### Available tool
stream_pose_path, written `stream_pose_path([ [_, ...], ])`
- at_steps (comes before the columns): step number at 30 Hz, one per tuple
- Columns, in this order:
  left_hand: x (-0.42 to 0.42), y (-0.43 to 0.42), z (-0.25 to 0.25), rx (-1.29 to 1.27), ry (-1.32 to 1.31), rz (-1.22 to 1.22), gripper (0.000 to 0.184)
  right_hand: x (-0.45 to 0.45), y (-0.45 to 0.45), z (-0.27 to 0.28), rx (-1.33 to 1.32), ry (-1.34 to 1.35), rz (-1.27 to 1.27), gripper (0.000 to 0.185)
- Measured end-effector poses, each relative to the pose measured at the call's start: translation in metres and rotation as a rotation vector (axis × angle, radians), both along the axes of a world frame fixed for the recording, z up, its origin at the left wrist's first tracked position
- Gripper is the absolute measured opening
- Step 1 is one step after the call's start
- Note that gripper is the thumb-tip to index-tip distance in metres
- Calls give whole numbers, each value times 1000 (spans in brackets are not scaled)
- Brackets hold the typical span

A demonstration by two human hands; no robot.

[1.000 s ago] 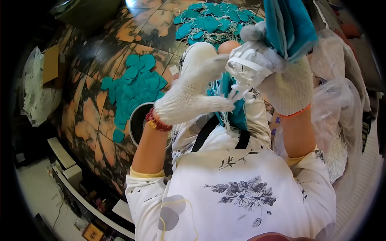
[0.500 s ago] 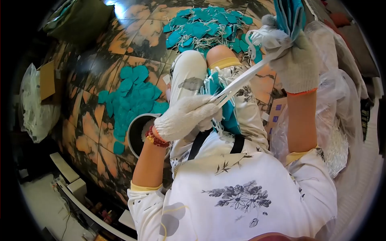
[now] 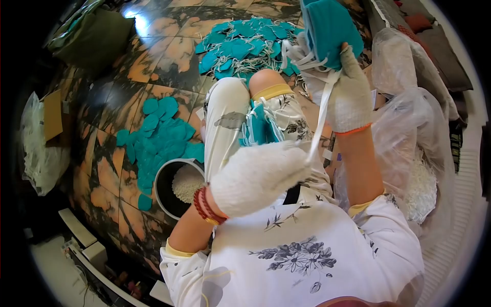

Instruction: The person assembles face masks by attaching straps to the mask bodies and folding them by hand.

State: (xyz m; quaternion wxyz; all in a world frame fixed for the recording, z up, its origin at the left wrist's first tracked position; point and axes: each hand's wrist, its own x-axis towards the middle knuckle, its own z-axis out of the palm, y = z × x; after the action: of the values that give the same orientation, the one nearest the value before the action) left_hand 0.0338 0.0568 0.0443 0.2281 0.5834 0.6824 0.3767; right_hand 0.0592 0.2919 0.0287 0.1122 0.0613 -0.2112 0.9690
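My right hand [image 3: 350, 97], in a knitted white glove, is closed around a stack of teal cloth pieces [image 3: 332, 30] with white loops, resembling face masks. A white strap [image 3: 321, 117] runs taut from that bundle down to my gloved left hand [image 3: 261, 176], whose fingers are closed on its lower end. The left fingertips are partly hidden behind the glove. More teal pieces with white loops [image 3: 261, 125] lie in my lap between the thighs, below the strap.
On the tiled floor lies a big heap of teal pieces with white loops [image 3: 245, 43]. A second pile of plain teal pieces [image 3: 163, 138] is at the left, beside a pot [image 3: 164, 187] holding white grains. Clear plastic bags [image 3: 404, 133] stand on the right.
My right hand has moved left with the teal bundle, which has turned to show its broad face. My left hand has moved right and slightly down, and the strap now hangs steeper.
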Motion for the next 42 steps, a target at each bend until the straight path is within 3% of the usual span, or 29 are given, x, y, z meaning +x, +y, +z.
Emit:
stream_pose_path([
  [3, 8, 10, 2, 125, 214, 89, 15, -1, -4, -3, 47, -77, -48, 59],
  [4, 11, 15, 1, 32, 314, 178, 18, 0, -4, -3, 86, -116, -47, 60],
  [8, 0, 23, -9, 303, 417, 371, 18, 5, -23, 3, 11, -133, 36, 62],
  [16, -5, 33, -11, 305, 229, 346, 18, 13, -43, 3, -110, -192, 72, 58],
  [19, -5, 33, -17, 371, 26, 293, 17, 13, -44, -8, 236, -437, -55, 53],
  [20, -4, 33, -19, 386, -53, 283, 16, 14, -44, -7, 237, -394, -53, 54],
  [23, -3, 18, -15, 122, 107, 261, 14, 14, -40, 6, 264, -297, -124, 52],
  [26, -9, 2, -20, 162, 149, 245, 18, 9, -15, 6, 334, -237, -368, 39],
  [29, -11, 0, -10, 332, 362, 261, 16, 12, -14, 1, 477, -478, -420, 37],
  [32, 1, -7, -8, 374, 345, 195, 15, 10, -7, -5, 202, -327, -258, 44],
  [34, 7, -9, -20, 424, 248, 156, 16, 10, -11, -9, 308, -394, -306, 43],
  [38, 18, -17, -23, 243, 223, 255, 19, 12, -16, -2, 484, -414, -452, 41],
  [42, 24, -19, -33, 241, 137, 381, 15, 16, -12, 10, 358, -348, -522, 39],
])
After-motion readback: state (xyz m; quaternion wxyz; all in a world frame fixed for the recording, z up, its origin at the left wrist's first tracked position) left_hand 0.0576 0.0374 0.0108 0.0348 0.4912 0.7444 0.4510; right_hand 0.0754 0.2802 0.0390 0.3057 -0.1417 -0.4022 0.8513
